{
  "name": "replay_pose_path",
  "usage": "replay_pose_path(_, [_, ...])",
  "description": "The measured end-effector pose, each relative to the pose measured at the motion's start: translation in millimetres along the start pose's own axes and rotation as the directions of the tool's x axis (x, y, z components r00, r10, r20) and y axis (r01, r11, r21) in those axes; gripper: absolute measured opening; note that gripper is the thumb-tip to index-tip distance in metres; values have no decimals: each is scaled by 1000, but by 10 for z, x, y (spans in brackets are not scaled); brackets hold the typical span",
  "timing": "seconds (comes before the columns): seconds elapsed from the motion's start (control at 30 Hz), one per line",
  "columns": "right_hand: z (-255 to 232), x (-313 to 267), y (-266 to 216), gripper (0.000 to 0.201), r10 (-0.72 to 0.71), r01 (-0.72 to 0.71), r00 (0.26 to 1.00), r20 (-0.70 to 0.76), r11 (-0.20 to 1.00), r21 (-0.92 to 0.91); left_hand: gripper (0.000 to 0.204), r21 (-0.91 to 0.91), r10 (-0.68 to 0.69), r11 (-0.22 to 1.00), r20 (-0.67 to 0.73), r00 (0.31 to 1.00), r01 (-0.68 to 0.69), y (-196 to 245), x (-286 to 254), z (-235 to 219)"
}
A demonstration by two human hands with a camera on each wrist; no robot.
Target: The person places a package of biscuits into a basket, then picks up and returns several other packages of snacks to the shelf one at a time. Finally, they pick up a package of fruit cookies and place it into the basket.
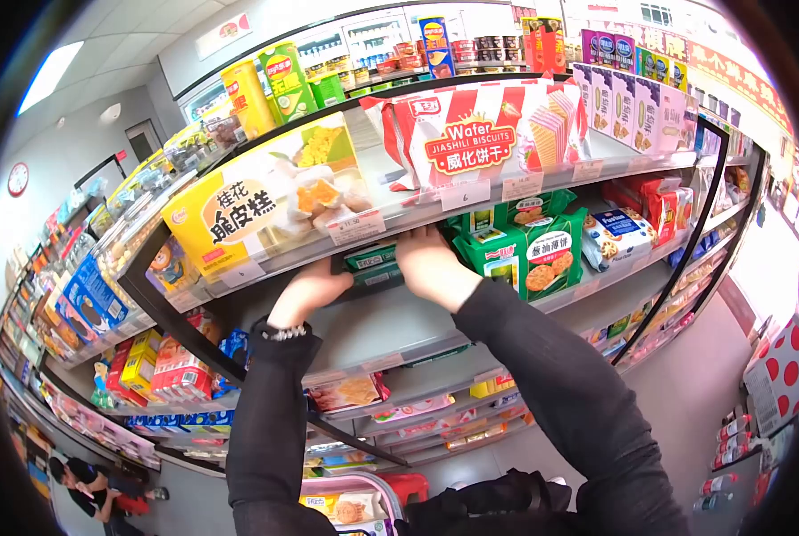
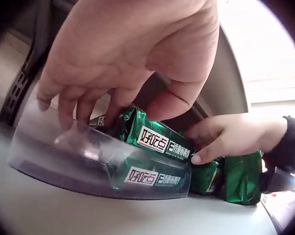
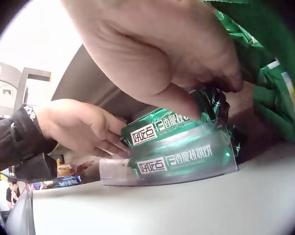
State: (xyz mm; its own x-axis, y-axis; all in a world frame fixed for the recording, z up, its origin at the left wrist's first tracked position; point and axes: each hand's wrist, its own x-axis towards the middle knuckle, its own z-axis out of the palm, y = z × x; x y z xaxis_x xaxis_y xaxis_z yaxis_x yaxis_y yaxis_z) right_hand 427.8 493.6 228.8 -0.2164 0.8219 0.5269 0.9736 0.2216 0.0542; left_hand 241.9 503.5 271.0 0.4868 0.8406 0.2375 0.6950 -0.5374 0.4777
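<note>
Two green biscuit packs lie one on the other on the middle shelf, behind a clear plastic strip. My left hand is at their left end, its thumb near the top pack and its other fingers bent down behind the strip. At the right end, my right hand has its thumb on the top pack's front edge; its other fingers reach over the back, partly hidden.
Green scallion cracker packs stand right of my right hand. Overhead, the upper shelf holds a yellow cake box and a red-striped wafer bag. A black shelf post rises at left. Below is a basket with packages.
</note>
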Motion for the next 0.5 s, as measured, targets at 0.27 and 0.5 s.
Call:
replay_pose_path(0.27, [-954,-1472,-59,41,-310,322,943,-121,758,567,28,-607,-75,790,48,996,88,536,-1488,121])
replay_pose_path(0.5, [-82,-2024,282,43,-129,64,990,61,784,617,53,-468,-3,876,229,973,112,154,-1751,1265])
